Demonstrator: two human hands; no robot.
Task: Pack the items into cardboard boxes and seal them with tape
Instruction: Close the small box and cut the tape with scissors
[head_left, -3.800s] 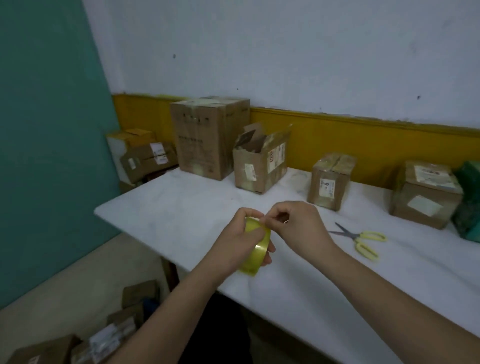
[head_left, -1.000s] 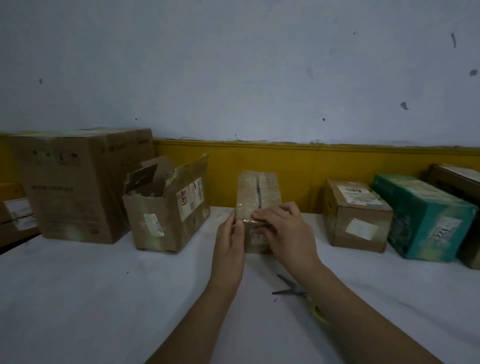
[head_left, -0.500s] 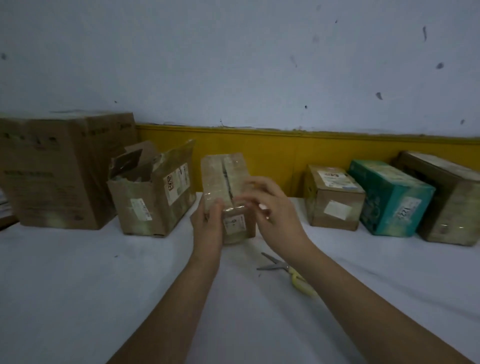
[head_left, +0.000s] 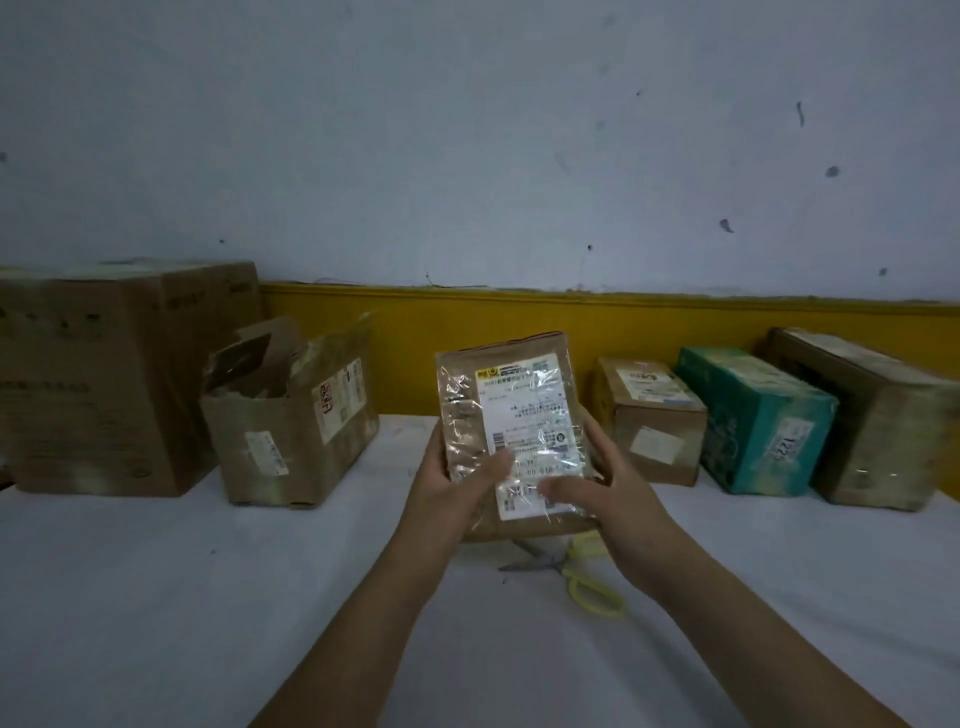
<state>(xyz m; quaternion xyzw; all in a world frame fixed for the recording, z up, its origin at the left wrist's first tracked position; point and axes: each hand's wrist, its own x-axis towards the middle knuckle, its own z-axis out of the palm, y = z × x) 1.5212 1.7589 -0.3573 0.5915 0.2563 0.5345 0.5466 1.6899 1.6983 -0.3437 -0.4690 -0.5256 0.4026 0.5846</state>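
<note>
Holds a small box (head_left: 511, 431) upright in both hands over the middle of the tabletop (head_left: 208, 597), broad face turned toward the camera. Grasps the lower left edge with the left hand (head_left: 447, 493), thumb laid across the front, fingers out of sight behind. Grasps the lower right edge with the right hand (head_left: 613, 493), thumb pressed flat on the bottom of the white label (head_left: 530, 410), fingers wrapped round the back. Brown cardboard, covered across the whole front, label included, in shiny, crinkled clear tape (head_left: 460, 415). Contact between bottom edge and tabletop: impossible to tell from this angle.

Just below the box and slightly to the right, flat on the tabletop: scissors (head_left: 566, 571) with yellow handles, blades pointing left, one handle loop partly hidden behind the right wrist.

Along the far edge of the tabletop, close against the wall (head_left: 467, 156), from left to right:
- a large closed box (head_left: 104, 379), tallest of the row
- just beside it an open box (head_left: 291, 415), flaps up and crumpled, white labels on its near and right faces
- a gap, directly behind the held box
- a labelled brown box (head_left: 649, 421), white labels on top and front
- right beside it a teal box (head_left: 753, 421), white label on its near end
- at far right a long brown box (head_left: 883, 421), reaching the edge of the view

Behind the row, a yellow band (head_left: 493, 317) low on the wall. Above that, pale paint with a few dark flecks.
</note>
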